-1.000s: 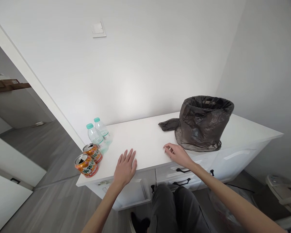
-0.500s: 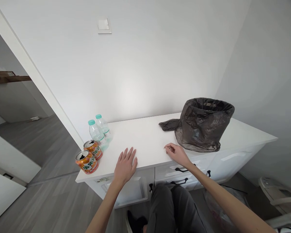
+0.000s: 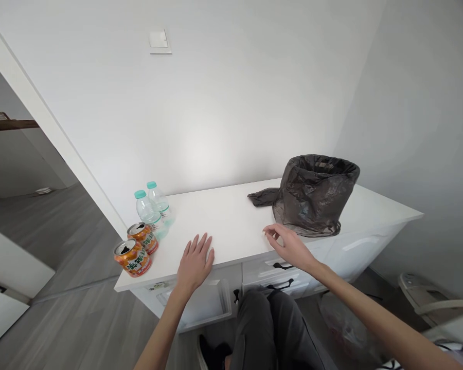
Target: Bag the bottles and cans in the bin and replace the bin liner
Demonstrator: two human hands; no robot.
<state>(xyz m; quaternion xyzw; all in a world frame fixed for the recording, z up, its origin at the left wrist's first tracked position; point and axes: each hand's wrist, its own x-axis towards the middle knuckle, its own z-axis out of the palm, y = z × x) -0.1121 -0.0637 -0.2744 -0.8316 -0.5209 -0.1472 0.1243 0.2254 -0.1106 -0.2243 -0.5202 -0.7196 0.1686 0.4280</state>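
1. Bare white cabinet top (image 3: 219,218) stretched left of the black garbage bag (image 3: 316,198); well left of the bag, two orange cans (image 3: 134,259) and two teal-capped bottles (image 3: 146,209) stood near the end edge.
2. The bag's floor was hidden; the front bottle partly covered the rear one.
3. Left of the bag, the left hand (image 3: 195,262) lay open and flat; nearer it, the right hand (image 3: 291,246) curled loosely, any grip impossible to tell.

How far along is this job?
Barely begun, it seems. Ready: the dark bag stands open. In hand: apparently nothing; the left hand lies flat, the right hand curls near the bag. Likely left: two bottles and two opened cans, all standing outside the bag.
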